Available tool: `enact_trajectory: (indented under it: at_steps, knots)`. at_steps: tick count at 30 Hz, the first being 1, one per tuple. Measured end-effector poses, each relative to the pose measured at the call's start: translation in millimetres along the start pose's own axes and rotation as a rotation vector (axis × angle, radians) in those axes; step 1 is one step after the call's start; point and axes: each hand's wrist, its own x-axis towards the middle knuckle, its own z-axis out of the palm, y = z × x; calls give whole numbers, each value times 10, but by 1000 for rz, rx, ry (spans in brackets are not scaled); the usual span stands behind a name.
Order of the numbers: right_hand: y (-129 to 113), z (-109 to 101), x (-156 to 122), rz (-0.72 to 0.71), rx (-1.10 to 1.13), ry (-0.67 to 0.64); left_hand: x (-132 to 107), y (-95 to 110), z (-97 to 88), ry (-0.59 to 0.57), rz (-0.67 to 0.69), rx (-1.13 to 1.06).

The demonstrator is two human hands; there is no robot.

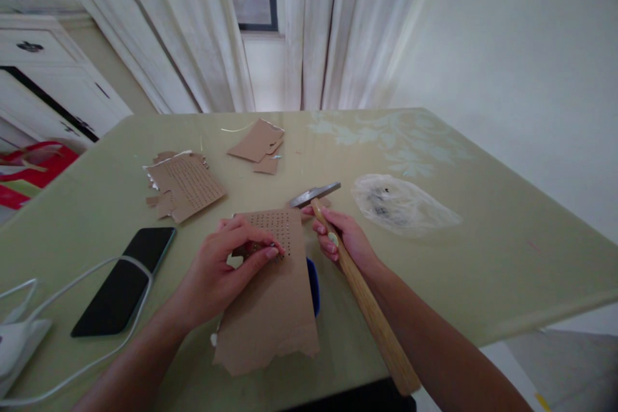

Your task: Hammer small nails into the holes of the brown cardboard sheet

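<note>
A brown cardboard piece point(270, 312) with rows of small dark holes across its far half lies in front of me. My left hand point(226, 264) rests on it, thumb and fingertips pinched together beside the last row of holes. Whatever is between those fingertips is too small to name. My right hand point(345, 238) is wrapped round the wooden handle of a hammer point(371, 312), close to its metal head. The head is just beyond the far right corner of the cardboard. A blue object point(313, 288) shows partly under the cardboard's right edge.
A clear plastic bag point(403, 205) with small dark things inside lies to the right. More punched cardboard point(186, 187) sits at the left, with cardboard scraps point(258, 141) farther back. A black phone point(125, 280), a white cable point(91, 268) and a white power strip point(22, 351) are at the left.
</note>
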Motion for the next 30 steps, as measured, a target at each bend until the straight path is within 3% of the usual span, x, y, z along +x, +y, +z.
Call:
enact_trajectory:
  at_steps: [30]
  knots:
    - [19,-4,10,9,-21,-10,-17,3,27,35,25,23]
